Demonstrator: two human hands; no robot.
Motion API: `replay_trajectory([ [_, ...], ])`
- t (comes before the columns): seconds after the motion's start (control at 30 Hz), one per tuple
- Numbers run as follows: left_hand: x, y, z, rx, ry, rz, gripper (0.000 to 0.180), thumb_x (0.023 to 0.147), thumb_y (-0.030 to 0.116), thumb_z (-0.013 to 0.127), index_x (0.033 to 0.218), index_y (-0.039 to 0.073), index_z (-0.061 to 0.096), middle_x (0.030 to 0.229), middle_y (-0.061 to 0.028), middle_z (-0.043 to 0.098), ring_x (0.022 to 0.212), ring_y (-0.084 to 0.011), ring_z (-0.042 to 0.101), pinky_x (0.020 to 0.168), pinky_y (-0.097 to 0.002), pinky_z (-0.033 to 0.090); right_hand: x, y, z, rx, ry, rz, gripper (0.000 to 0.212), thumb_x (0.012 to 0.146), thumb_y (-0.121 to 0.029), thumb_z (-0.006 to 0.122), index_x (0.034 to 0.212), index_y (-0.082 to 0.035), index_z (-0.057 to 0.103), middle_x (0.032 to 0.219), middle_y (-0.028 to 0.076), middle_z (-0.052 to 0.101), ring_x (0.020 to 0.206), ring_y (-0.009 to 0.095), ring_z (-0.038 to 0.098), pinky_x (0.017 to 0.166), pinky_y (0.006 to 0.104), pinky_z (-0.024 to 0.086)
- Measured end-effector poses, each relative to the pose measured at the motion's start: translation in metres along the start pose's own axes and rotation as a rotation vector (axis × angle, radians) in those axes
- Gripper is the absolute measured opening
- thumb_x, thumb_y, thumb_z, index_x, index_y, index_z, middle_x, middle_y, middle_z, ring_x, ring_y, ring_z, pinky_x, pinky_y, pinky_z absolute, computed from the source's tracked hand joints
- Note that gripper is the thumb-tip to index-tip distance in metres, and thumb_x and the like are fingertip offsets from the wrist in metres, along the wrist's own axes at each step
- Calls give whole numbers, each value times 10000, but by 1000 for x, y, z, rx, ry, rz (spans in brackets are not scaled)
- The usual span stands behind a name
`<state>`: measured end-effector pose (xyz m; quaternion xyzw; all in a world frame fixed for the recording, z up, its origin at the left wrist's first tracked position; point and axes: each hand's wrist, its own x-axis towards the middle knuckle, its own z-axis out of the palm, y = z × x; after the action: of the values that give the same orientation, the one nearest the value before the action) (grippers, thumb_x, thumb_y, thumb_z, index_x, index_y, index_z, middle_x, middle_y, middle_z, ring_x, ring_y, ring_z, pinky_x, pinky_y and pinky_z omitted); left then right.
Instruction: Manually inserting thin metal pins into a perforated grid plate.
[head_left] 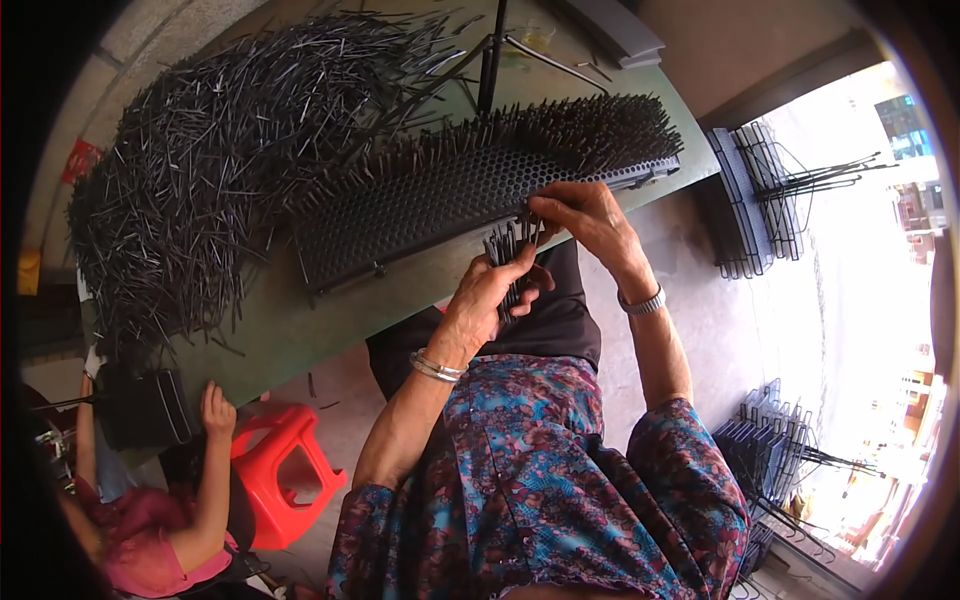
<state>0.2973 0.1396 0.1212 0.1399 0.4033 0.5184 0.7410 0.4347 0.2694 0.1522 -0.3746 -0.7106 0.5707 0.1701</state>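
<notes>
My left hand point(478, 295) is closed round a bundle of thin dark strips point(507, 243), their ends sticking up above the fingers. My right hand point(597, 225) pinches one strip point(534, 222) with thumb and forefinger, just beside the top of the bundle. Both hands are at the near edge of a long black board point(385, 235) full of round holes. Along its far side and right end, many dark strips point(590, 130) stand upright in the holes, close together. The lower ends of the held bundle are partly hidden by my left fingers.
A large heap of loose dark strips point(220, 150) covers the left of the green table point(290, 345). A thin black upright rod point(490, 70) rises behind the board. At lower left are a person in pink point(165, 545) and a red stool point(285, 475); black wire racks point(755, 200) stand at right.
</notes>
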Motion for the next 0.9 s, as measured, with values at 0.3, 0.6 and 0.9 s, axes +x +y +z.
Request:
replay_trajectory([
  [0.3, 2, -3, -6, -66, 16, -49, 253, 936, 271, 643, 1021, 35, 608, 768, -35, 585, 570, -65, 432, 467, -219, 337, -5, -3, -2, 13, -43, -7, 239, 930, -131, 632, 1083, 49, 673, 858, 71, 693, 751, 108, 662, 688, 255, 538],
  [0.6, 2, 2, -12, 85, -44, -93, 333, 962, 292, 599, 1165, 29, 622, 773, -32, 602, 579, -39, 406, 461, -181, 316, -11, -3, -9, 146, -71, 32, 205, 940, -131, 617, 979, 68, 640, 811, 91, 672, 699, 150, 688, 676, 267, 541],
  [0.9, 16, 2, -13, -83, 60, 7, 553, 945, 468, 579, 1331, 75, 533, 938, -137, 703, 574, -58, 460, 468, -215, 384, -15, -7, -24, -155, 636, -250, 112, 909, -77, 621, 971, 13, 646, 772, 67, 674, 710, 117, 671, 645, 252, 498],
])
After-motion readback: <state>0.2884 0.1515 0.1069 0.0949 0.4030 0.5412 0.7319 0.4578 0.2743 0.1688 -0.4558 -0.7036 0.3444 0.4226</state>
